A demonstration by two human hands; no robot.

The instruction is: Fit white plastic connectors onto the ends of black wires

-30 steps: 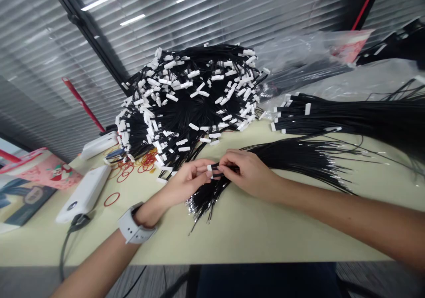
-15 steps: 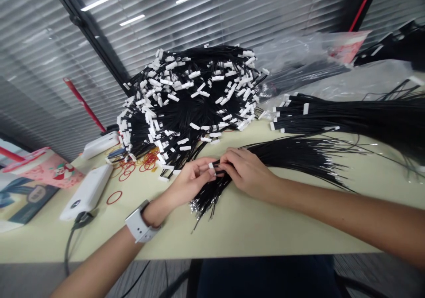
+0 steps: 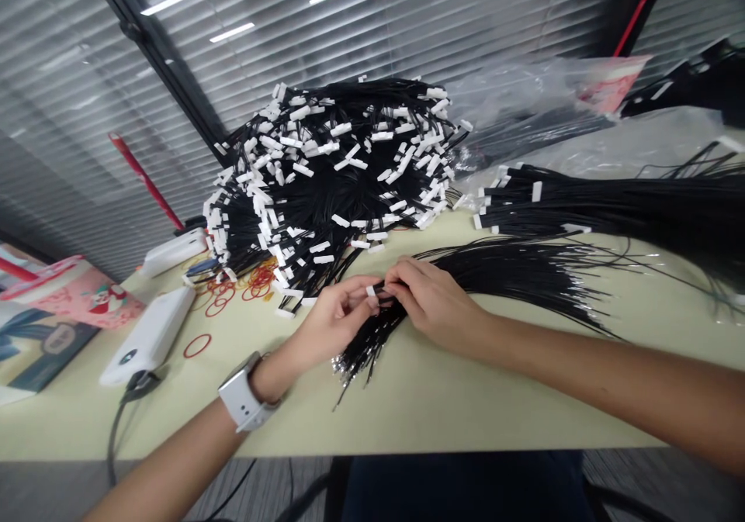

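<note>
My left hand [image 3: 343, 310] pinches a small white connector [image 3: 371, 292] between thumb and fingers. Close beside it, the fingertips of my right hand [image 3: 427, 297] are closed on black wires that run to that connector. Under both hands lies a bundle of loose black wires [image 3: 512, 270] with bare, shiny tips at both ends. Its left tips [image 3: 349, 363] fan out below my left hand. Behind my hands rises a big heap of black cables [image 3: 331, 184] with white connectors on their ends.
Red and yellow rubber bands [image 3: 256, 281] lie left of the heap, one red band [image 3: 197, 345] apart. A white power bank [image 3: 152, 336] with a cable, a pink cup [image 3: 87, 293] and a box [image 3: 43, 343] stand left. Connector-ended cables [image 3: 582, 200] and plastic bags [image 3: 524, 91] lie right.
Both hands stay in almost the same place on the connector and wires. The view has shifted very slightly; nothing has been let go.
</note>
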